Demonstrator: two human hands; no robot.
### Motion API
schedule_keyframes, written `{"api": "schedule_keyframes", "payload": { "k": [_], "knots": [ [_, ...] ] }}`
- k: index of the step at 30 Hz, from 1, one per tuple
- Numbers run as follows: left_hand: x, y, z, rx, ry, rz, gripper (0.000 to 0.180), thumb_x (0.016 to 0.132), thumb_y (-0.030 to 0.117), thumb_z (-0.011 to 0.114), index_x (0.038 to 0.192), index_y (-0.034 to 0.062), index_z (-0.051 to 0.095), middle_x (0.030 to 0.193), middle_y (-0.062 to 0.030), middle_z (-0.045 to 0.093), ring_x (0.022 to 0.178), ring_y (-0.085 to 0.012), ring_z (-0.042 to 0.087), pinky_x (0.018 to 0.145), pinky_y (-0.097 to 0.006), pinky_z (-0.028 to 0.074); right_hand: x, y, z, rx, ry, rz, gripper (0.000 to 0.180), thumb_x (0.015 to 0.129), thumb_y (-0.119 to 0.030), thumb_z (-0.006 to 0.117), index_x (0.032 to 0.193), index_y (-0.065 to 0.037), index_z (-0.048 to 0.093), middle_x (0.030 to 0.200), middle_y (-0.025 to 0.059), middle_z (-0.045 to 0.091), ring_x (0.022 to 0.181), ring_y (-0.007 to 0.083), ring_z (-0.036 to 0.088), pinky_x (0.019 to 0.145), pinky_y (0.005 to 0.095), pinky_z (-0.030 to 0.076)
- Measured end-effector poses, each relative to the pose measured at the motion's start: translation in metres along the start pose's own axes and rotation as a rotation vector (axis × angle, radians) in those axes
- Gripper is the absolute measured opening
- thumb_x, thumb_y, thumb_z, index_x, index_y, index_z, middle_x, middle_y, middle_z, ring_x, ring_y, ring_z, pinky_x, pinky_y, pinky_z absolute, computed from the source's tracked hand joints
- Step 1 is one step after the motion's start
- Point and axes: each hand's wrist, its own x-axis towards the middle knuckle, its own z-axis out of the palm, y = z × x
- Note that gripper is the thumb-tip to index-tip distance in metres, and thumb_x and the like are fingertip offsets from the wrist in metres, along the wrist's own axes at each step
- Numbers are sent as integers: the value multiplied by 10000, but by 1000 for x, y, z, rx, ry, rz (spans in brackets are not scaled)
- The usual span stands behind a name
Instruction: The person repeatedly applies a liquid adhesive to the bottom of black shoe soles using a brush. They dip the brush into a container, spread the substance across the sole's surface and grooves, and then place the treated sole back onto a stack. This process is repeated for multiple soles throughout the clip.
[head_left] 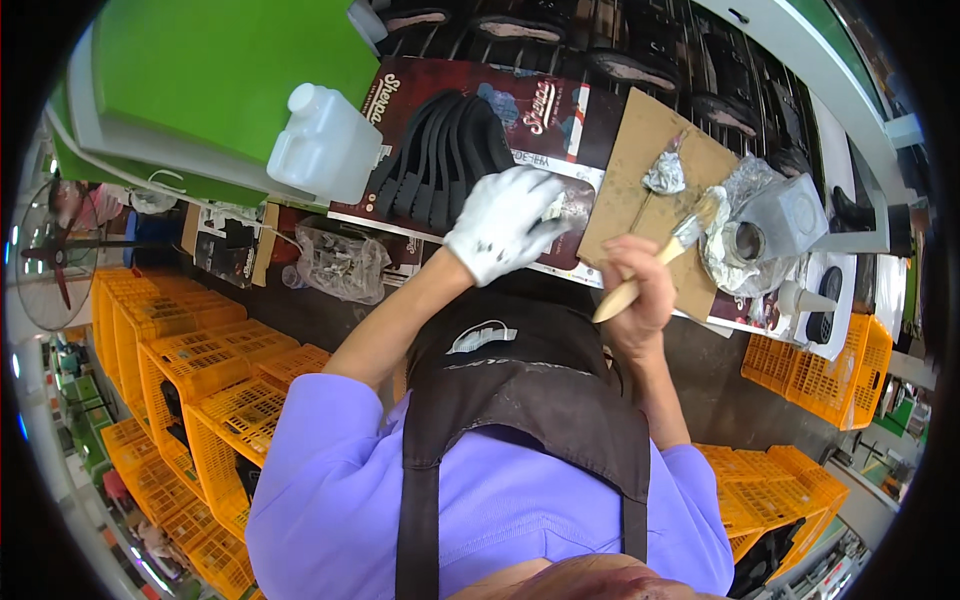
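Observation:
My left hand (507,223), in a smudged white glove, hovers over or rests on the printed cardboard at the table's near edge. Its thumb and fingers look apart, with nothing clearly held. Just left of it lies a row of overlapping black soles (440,160). My bare right hand (640,288) is closed round the wooden handle of a paintbrush (687,232). The bristles point away to the right, beside a cloudy plastic container (790,215) with a white-crusted opening. Beneath the brush is a brown cardboard sheet (625,150), bearing a white-caked, brush-like tool (665,175).
A translucent jug (325,145) stands at the left by a green machine (230,80). Black footwear (635,68) lines the rack behind. A nozzle bottle (805,300) sits at the right. Orange crates (215,400) flank me, more crates (820,370) at right.

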Motion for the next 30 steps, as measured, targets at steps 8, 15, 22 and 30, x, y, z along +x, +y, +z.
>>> {"api": "schedule_keyframes", "payload": {
  "k": [8, 15, 22, 30],
  "knots": [
    [-2, -4, 14, 372, -326, 244, 384, 631, 116, 623, 999, 68, 527, 1004, -109, 526, 1025, -296, 474, 819, -400, 394, -11, 21, -38, 37, 54, 348, 128, 867, -105, 591, 940, -4, 561, 863, 99, 610, 719, 135, 565, 631, 253, 446],
    [21, 6, 23, 537, -645, 292, 118, 701, 152, 553, 781, 73, 587, 870, -111, 573, 860, -260, 524, 746, -369, 397, 4, 37, -97, -58, 101, 487, 312, 925, -290, 502, 1048, -18, 589, 861, 64, 610, 753, 118, 555, 681, 237, 441],
    [11, 5, -56, 219, 105, 38, 351, 646, 70, 687, 981, 80, 582, 944, -126, 533, 861, -277, 546, 719, -362, 458, 12, 62, -173, -494, 281, 629, 224, 868, -202, 579, 892, 11, 643, 743, 12, 640, 682, 64, 539, 632, 230, 435],
    [-50, -24, -65, 69, -41, -117, 549, 653, -114, 549, 1161, 92, 524, 1319, -256, 392, 1153, -379, 476, 857, -343, 480, 2, 124, -189, -762, 66, 680, 258, 793, -263, 644, 848, -12, 667, 614, 114, 611, 558, 158, 583, 565, 281, 452]
  ]
}}
